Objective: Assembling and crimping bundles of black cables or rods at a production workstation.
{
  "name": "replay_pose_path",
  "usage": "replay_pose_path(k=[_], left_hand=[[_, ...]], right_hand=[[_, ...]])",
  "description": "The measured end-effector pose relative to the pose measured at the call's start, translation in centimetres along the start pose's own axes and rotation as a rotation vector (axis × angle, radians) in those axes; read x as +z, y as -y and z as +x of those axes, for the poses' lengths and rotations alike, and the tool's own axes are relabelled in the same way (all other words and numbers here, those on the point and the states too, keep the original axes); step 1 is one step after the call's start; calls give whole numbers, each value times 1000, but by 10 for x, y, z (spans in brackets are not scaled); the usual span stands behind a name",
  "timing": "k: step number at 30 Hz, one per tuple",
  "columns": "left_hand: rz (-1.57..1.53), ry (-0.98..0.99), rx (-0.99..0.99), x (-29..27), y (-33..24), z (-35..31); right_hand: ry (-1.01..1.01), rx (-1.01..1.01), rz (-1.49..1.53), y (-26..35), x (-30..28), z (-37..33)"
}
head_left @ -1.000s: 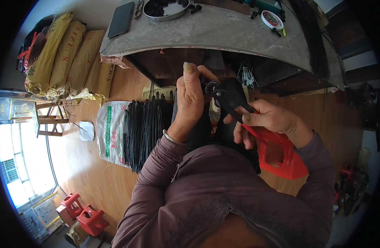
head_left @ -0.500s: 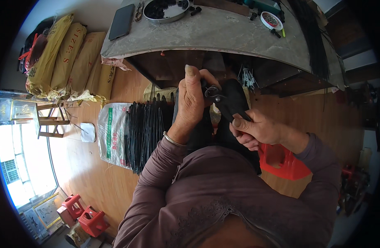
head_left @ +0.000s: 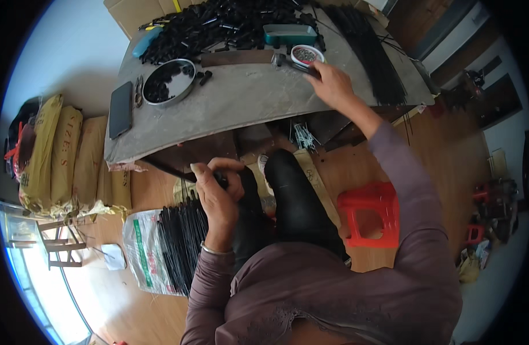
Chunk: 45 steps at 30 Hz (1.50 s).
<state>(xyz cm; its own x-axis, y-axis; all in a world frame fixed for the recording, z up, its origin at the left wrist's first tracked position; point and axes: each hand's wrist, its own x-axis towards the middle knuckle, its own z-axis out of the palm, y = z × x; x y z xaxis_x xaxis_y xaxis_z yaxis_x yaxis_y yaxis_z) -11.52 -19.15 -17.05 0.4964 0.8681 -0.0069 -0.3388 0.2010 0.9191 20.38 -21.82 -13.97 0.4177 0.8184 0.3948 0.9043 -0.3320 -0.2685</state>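
My left hand (head_left: 217, 192) is closed around a black cylindrical piece (head_left: 221, 179) in front of the table edge. A thin black rod (head_left: 171, 169) sticks out from that fist toward the upper left; whether the two are joined is hidden. My right hand (head_left: 332, 86) reaches over the table, its fingers around the dark handles of a pair of pliers (head_left: 299, 65). The metal head of the pliers points left, beside a brown metal bar. Just beyond my fingers stands a small white dish (head_left: 306, 55) of tiny metal pieces.
A heap of black parts (head_left: 218, 26) covers the table's (head_left: 230, 103) back, with a green tray (head_left: 290, 34). A round metal pan (head_left: 169, 82) and a phone (head_left: 121, 109) lie left. Black rods (head_left: 368, 52) lie right, more (head_left: 184, 244) below left. A red stool (head_left: 368, 201) stands right.
My right hand has carried the pliers from my left hand up over the table, near the white dish. The left hand has moved lower and left. The view now takes in more of the table.
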Motion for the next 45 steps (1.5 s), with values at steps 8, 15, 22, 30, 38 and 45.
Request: replay_pose_path(k=[8, 15, 22, 30, 38, 45], left_hand=[[-98, 4, -43, -5, 2, 9], [-105, 11, -68, -6, 5, 19], [-82, 27, -71, -4, 3, 18], [-115, 42, -24, -9, -1, 5], [-87, 202, 141, -15, 2, -6], [82, 18, 309, -20, 3, -11]], right_hand=[[152, 104, -206, -39, 20, 81], [200, 83, -280, -34, 23, 92], [88, 317, -113, -59, 28, 107], [273, 568, 926, -46, -2, 84], [586, 567, 1861, 73, 8, -23], [521, 422, 1616, 187, 13, -91]])
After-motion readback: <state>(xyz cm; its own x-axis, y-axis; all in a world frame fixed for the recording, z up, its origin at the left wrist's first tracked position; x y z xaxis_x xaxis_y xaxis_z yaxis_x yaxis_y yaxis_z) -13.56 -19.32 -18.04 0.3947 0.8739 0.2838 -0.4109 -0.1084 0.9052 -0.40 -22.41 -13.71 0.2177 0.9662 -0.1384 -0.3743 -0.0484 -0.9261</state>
